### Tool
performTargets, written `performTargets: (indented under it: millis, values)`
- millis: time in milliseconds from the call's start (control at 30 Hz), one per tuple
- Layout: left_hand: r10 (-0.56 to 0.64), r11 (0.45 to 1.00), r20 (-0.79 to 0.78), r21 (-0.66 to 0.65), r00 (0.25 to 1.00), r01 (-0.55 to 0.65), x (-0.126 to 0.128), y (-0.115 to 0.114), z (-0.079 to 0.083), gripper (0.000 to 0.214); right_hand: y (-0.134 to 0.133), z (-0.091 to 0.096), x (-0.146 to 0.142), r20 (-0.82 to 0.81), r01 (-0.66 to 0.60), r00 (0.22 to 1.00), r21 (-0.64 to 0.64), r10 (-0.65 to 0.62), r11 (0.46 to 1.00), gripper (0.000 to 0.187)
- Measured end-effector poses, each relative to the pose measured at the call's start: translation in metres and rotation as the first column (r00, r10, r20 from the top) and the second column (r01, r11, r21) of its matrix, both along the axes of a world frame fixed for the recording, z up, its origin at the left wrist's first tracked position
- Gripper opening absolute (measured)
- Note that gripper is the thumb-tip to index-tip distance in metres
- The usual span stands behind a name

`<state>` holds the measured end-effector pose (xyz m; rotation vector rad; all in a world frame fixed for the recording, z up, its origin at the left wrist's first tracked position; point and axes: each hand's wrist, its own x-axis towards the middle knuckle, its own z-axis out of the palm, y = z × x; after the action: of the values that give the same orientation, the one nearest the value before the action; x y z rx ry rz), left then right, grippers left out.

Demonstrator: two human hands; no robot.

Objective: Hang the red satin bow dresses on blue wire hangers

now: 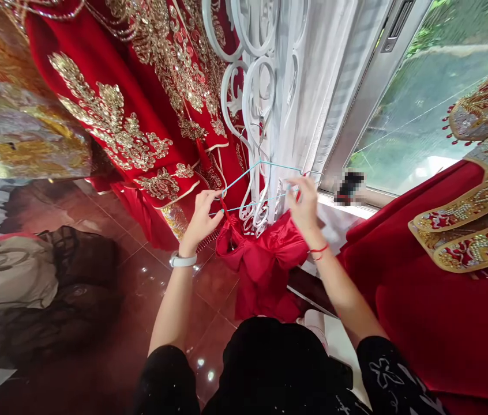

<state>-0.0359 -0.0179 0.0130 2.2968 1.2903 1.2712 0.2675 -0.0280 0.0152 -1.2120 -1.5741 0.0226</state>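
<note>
- One red garment (265,253) is suspended below a blue hanger (244,176), in front of white scrollwork (249,80).
- At the hanger's left end, a red strap (224,204) appears to be pinched by the fingers of the left hand (201,216); that side is judged nearly done.
- At the right end, whether anything is grasped by the blurred right hand (305,204) cannot be told; settling that side seems left.

Plain red garment (259,265), light-blue hanger (241,176), red gown (134,86) with gold floral pattern
</note>
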Motion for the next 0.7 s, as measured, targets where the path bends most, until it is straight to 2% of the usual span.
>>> performTargets:
  millis: [67, 133, 167, 233, 267, 333, 367, 433, 533, 600, 700]
  values:
    - [0.174, 0.964, 0.169, 0.17, 0.97, -0.203, 0.002, -0.015, -0.019, 0.05, -0.001, -0.008, -0.05, 0.059, -0.198, 0.977, -0.089, 0.204, 0.976, 0.038]
    - [0.289, 0.901, 0.3, 0.237, 0.909, -0.364, 0.003, -0.038, -0.041, 0.047, 0.004, -0.015, -0.091, 0.101, -0.36, 0.917, -0.212, 0.386, 0.909, 0.043]
    - [0.3, 0.904, 0.273, 0.223, 0.914, -0.364, 0.002, -0.05, -0.052, 0.037, 0.008, -0.018, -0.106, 0.104, -0.415, 0.884, -0.273, 0.455, 0.868, 0.045]
    - [0.201, 0.975, 0.066, 0.087, 0.977, -0.207, -0.001, -0.072, -0.073, 0.023, 0.017, -0.025, -0.126, 0.085, -0.466, 0.846, -0.361, 0.526, 0.808, 0.041]
    - [0.113, 0.993, -0.051, -0.017, 0.992, -0.114, -0.004, -0.081, -0.081, 0.021, 0.02, -0.028, -0.13, 0.071, -0.471, 0.843, -0.382, 0.534, 0.795, 0.037]
    - [-0.039, 0.98, -0.21, -0.199, 0.977, -0.004, -0.011, -0.09, -0.092, 0.021, 0.024, -0.033, -0.133, 0.047, -0.456, 0.858, -0.388, 0.511, 0.801, 0.028]
    - [-0.069, 0.97, -0.247, -0.245, 0.966, 0.007, -0.016, -0.091, -0.093, 0.021, 0.025, -0.035, -0.133, 0.038, -0.444, 0.869, -0.383, 0.494, 0.81, 0.026]
    - [-0.052, 0.966, -0.261, -0.257, 0.964, -0.018, -0.027, -0.089, -0.089, 0.016, 0.024, -0.037, -0.131, 0.029, -0.424, 0.883, -0.38, 0.468, 0.822, 0.025]
    - [-0.039, 0.968, -0.21, -0.25, 0.977, -0.015, -0.042, -0.078, -0.071, 0.013, 0.02, -0.039, -0.128, 0.04, -0.395, 0.896, -0.382, 0.442, 0.835, 0.026]
    - [-0.02, 0.97, -0.123, -0.244, 0.992, -0.011, -0.044, -0.07, -0.058, 0.013, 0.017, -0.04, -0.128, 0.055, -0.375, 0.903, -0.382, 0.426, 0.845, 0.025]
    - [0.148, 0.973, 0.131, -0.198, 0.98, -0.121, -0.038, -0.059, -0.047, 0.017, 0.013, -0.041, -0.129, 0.07, -0.341, 0.916, -0.384, 0.396, 0.858, 0.025]
